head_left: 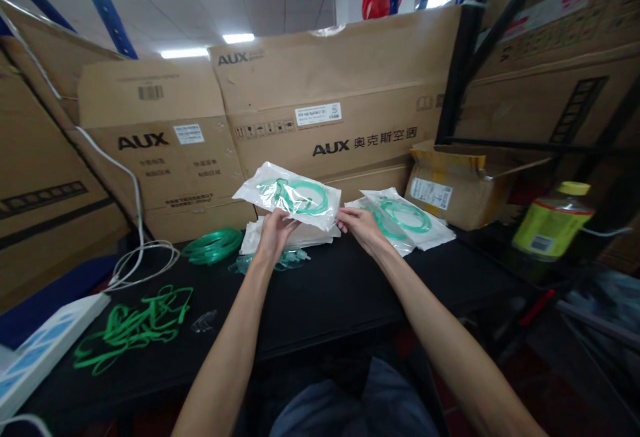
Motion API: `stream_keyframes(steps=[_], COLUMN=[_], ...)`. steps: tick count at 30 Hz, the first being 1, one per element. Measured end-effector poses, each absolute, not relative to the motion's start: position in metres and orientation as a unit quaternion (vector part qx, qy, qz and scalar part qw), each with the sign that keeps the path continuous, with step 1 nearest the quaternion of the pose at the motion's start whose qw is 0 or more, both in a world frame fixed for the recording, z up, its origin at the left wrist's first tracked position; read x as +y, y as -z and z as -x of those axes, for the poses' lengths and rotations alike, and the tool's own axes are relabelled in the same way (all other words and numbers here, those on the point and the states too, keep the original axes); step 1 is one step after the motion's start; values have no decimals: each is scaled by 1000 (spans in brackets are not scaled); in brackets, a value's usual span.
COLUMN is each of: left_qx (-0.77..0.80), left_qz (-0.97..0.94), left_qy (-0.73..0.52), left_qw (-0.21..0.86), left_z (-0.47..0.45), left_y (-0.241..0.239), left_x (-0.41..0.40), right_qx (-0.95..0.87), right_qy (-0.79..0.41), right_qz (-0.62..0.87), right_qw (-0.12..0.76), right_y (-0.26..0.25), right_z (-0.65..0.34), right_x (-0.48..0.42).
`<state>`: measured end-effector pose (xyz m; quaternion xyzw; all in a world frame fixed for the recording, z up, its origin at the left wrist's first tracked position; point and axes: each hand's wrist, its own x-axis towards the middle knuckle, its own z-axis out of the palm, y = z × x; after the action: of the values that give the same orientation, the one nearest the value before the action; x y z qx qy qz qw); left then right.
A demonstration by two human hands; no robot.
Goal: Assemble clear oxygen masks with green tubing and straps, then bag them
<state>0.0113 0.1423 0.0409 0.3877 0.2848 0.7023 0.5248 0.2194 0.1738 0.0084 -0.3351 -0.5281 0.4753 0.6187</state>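
Observation:
A clear-fronted plastic pouch (250, 187) with coiled green tubing inside is held up above the black table. My left hand (274, 233) grips its lower edge from below. At the pouch's right end, the fingers of my right hand (363, 227) pinch the edge or corner. Behind my left hand lie flat white pouches (320, 235) in a stack. Clear green-tinted plastic parts (293, 260), perhaps masks, sit just in front of that stack. Beyond my right hand, more filled pouches (435, 231) with green tubing overlap on the table.
Coiled green tubing (213, 247), green elastic straps (143, 327) and small clear pieces (204, 321) lie left. A white power strip (60, 340) stands at the left edge. Large cardboard boxes (280, 103) wall the back. An open carton (445, 187) and yellow-capped bottle (553, 223) are right.

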Motion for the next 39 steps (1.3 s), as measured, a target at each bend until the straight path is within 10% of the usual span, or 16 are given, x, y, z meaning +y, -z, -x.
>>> stream_keyframes(steps=[24,39], left_qx=[404,417], left_qz=[-371,-297], left_qy=[-663,-752], left_qw=[510,415], left_z=[15,32], left_y=[-39,-44], left_x=[143,145], right_qx=[-495,-430], right_qy=[-566,-265], right_qz=[312,360], right_qw=[581,785], right_y=[-8,-23], right_z=[-224,-239], right_x=[167,164])
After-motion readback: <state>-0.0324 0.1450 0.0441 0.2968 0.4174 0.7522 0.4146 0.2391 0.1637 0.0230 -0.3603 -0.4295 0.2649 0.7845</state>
